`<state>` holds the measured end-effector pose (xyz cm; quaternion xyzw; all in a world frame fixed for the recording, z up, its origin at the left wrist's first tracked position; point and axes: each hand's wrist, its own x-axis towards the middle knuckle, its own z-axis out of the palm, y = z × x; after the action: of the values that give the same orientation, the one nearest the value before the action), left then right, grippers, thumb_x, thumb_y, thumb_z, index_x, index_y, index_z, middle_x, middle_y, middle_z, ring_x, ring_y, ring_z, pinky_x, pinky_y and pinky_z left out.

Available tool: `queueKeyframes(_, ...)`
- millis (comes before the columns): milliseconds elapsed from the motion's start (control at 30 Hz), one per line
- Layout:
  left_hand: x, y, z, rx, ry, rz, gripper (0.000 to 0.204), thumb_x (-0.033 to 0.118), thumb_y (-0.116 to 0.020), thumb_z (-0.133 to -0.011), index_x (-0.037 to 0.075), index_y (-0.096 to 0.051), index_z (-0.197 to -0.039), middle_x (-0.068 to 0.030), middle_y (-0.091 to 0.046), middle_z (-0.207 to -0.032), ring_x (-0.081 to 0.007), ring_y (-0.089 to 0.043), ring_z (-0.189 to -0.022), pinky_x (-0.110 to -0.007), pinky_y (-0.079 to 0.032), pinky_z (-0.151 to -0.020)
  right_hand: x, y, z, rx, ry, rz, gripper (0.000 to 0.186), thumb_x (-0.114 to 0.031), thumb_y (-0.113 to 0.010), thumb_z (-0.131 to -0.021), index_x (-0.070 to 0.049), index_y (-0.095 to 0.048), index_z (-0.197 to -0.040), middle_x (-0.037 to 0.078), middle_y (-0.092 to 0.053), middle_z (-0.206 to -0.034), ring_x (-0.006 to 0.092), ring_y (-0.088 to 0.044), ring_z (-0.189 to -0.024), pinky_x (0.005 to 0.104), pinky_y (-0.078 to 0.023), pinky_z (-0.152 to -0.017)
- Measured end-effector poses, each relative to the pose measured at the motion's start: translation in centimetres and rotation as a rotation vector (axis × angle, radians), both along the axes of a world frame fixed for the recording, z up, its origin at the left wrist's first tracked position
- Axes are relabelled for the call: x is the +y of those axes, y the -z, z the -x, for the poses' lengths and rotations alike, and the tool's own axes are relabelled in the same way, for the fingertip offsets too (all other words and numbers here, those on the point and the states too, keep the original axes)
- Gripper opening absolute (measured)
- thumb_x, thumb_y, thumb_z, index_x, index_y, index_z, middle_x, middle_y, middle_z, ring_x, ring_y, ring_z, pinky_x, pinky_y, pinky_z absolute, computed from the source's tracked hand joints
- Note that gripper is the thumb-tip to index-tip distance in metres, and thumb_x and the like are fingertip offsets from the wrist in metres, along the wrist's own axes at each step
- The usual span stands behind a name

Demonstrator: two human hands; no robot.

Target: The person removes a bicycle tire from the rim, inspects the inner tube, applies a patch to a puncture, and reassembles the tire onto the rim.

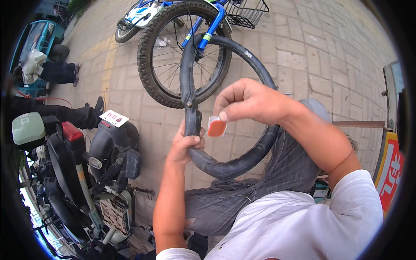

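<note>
Black rubber inner tube, looped in front of the chest over grey trousers and a raised knee. Left hand closed in a fist round the tube's left side, thumb across the front, forearm rising straight from the lower edge. Right hand higher and just to the right, fingers curled, thumb and forefinger pinched shut on a small orange patch with a pale edge, held just beside the left hand's grip and close to the tube, not clearly touching it; elbow bent, forearm reaching in from the right. Left of the knee, a parked dark scooter. Further off on grey paving, a blue bicycle with its knobbly wheel behind the tube's upper arc.
</note>
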<state>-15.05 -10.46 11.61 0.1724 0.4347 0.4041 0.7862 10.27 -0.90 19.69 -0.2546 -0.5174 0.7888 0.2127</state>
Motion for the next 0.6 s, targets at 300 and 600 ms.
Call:
queueKeyframes(300, 0.7, -2.6, 0.5, 0.057, -0.054, -0.045, 0.069, 0.002, -0.063, -0.069, 0.016, -0.039, -0.132, -0.0088, -0.048, -0.092, -0.0120, -0.044, -0.057, -0.026, -0.036, -0.047, 7.9, 13.3, 11.5, 0.791, 0.272, 0.665, 0.029, -0.023, -0.063, -0.081, -0.009, -0.065, -0.107, 0.007, -0.067, -0.109, 0.0224, -0.059, -0.111, 0.0582, -0.036, -0.101)
queueKeyframes(600, 4.2, -3.5, 5.0, 1.502, 0.123, -0.258, 0.090, 0.008, -0.065, -0.070, 0.008, -0.027, -0.151, -0.0146, -0.057, -0.084, -0.0338, -0.061, -0.078, -0.044, -0.049, -0.072, 13.1, 8.1, 14.3, 0.532, 0.293, 0.495, 0.015, -0.010, -0.064, -0.083, 0.003, -0.063, -0.092, 0.014, -0.067, -0.093, 0.0279, -0.069, -0.085, 0.0447, -0.054, -0.082)
